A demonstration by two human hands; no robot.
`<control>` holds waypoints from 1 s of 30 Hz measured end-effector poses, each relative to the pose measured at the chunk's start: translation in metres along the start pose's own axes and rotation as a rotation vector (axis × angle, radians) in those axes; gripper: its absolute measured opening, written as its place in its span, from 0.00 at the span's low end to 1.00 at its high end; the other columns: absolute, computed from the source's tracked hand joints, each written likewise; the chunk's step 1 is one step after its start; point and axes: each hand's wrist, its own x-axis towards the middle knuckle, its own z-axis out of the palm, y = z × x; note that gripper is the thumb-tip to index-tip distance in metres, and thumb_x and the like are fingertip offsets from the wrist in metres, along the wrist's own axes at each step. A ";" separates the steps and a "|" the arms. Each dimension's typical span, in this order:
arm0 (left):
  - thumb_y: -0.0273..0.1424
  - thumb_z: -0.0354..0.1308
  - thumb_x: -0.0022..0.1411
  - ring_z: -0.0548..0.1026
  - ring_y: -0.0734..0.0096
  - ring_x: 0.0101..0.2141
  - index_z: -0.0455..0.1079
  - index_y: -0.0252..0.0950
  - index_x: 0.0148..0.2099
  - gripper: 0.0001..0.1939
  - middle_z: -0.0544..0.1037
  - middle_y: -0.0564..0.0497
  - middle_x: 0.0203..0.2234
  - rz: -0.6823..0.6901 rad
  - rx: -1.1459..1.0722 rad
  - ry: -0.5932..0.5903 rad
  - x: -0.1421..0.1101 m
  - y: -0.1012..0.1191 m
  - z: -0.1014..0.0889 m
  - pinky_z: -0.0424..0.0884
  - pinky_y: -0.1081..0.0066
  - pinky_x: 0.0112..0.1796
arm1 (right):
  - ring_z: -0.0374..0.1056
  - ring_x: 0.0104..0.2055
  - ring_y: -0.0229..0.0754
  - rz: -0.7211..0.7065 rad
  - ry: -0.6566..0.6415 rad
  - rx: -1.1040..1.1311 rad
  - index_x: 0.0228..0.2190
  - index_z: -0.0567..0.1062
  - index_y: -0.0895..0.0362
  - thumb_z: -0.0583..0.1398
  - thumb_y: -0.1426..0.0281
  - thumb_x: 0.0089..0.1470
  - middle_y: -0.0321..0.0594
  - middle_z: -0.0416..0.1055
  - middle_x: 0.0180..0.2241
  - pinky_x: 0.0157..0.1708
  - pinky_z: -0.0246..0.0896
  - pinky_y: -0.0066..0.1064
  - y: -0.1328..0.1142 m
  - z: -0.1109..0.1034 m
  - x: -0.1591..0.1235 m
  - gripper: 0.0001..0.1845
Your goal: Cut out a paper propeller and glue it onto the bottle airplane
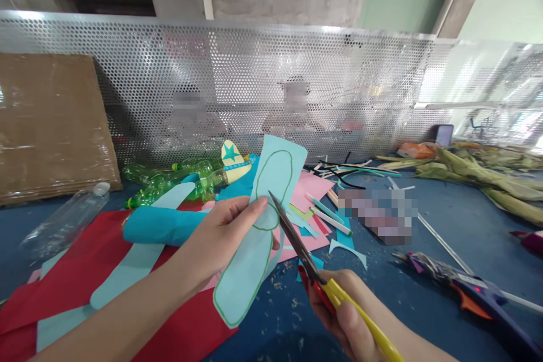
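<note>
Left hand (235, 226) pinches a strip of light-blue paper (246, 285) near its narrow middle, thumb on the front face, fingers mostly hidden behind. Right hand (345, 317) wraps the yellow-and-red handles of a pair of scissors (297, 240), and does not touch the paper itself. Hands well apart, one at each side of the strip. Paper is up off the table, in front of the body, its long axis slanting: top end away and a little right, rounded lower end nearer and left. A green line on it draws two long lobes joined at a waist. Scissors come in from lower right, crossing that axis; the tip points away and left, landing at the waist, just beside the left thumb. Key relation: blade tip to green line, with the thumb close by. Blades look nearly together; cannot tell whether paper sits between them. So the strip lies at the left hand's fingertips and beyond the right hand, up and left of it; left hand nearer. Below and left, a blue roll (163, 226) rests over a red sheet (182, 322); pink paper (314, 186) lies behind the scissors, a glue gun (475, 288) off to the right on the blue tabletop (275, 342).
</note>
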 end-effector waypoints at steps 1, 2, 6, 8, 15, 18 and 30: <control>0.50 0.59 0.61 0.72 0.76 0.18 0.72 0.37 0.28 0.21 0.80 0.51 0.20 -0.005 -0.012 -0.002 0.000 0.001 0.000 0.64 0.79 0.18 | 0.46 0.20 0.35 0.013 0.002 0.003 0.20 0.58 0.53 0.40 0.27 0.42 0.31 0.48 0.19 0.18 0.44 0.28 0.000 0.000 0.000 0.41; 0.49 0.59 0.61 0.73 0.75 0.18 0.73 0.37 0.28 0.21 0.80 0.51 0.20 -0.010 -0.020 -0.002 0.000 0.001 -0.001 0.65 0.79 0.18 | 0.46 0.20 0.36 0.023 0.005 0.006 0.20 0.58 0.53 0.41 0.27 0.43 0.31 0.48 0.20 0.18 0.45 0.28 0.000 0.000 -0.001 0.41; 0.47 0.59 0.62 0.74 0.75 0.18 0.72 0.36 0.28 0.20 0.80 0.51 0.20 0.000 -0.012 0.017 0.000 0.001 -0.002 0.65 0.79 0.19 | 0.48 0.21 0.36 0.030 0.008 0.019 0.21 0.58 0.53 0.41 0.27 0.42 0.32 0.49 0.20 0.17 0.48 0.27 0.000 0.002 -0.003 0.41; 0.46 0.59 0.62 0.73 0.76 0.18 0.72 0.36 0.28 0.19 0.80 0.51 0.20 0.007 -0.009 0.020 0.000 0.001 -0.003 0.65 0.80 0.18 | 0.49 0.21 0.36 0.035 0.019 0.026 0.21 0.57 0.53 0.41 0.27 0.43 0.32 0.49 0.21 0.17 0.49 0.27 0.000 0.003 -0.004 0.41; 0.45 0.58 0.63 0.74 0.75 0.18 0.72 0.36 0.29 0.18 0.81 0.51 0.20 -0.015 -0.048 0.000 0.000 -0.001 -0.002 0.67 0.79 0.19 | 0.48 0.21 0.36 0.009 0.028 0.022 0.19 0.58 0.53 0.41 0.26 0.41 0.31 0.49 0.19 0.17 0.48 0.27 0.004 0.004 0.000 0.41; 0.45 0.59 0.63 0.75 0.74 0.19 0.71 0.36 0.29 0.18 0.81 0.51 0.20 -0.025 -0.067 -0.001 0.000 -0.001 -0.001 0.66 0.78 0.19 | 0.47 0.21 0.36 -0.006 0.032 0.005 0.19 0.58 0.53 0.40 0.27 0.42 0.31 0.49 0.18 0.18 0.48 0.28 0.005 0.004 0.001 0.41; 0.40 0.59 0.61 0.73 0.70 0.29 0.72 0.38 0.37 0.11 0.77 0.53 0.27 0.171 0.116 0.062 0.005 -0.002 -0.004 0.68 0.72 0.30 | 0.48 0.20 0.33 0.134 0.041 0.036 0.25 0.60 0.54 0.42 0.29 0.47 0.33 0.56 0.24 0.16 0.44 0.26 0.004 0.004 -0.009 0.40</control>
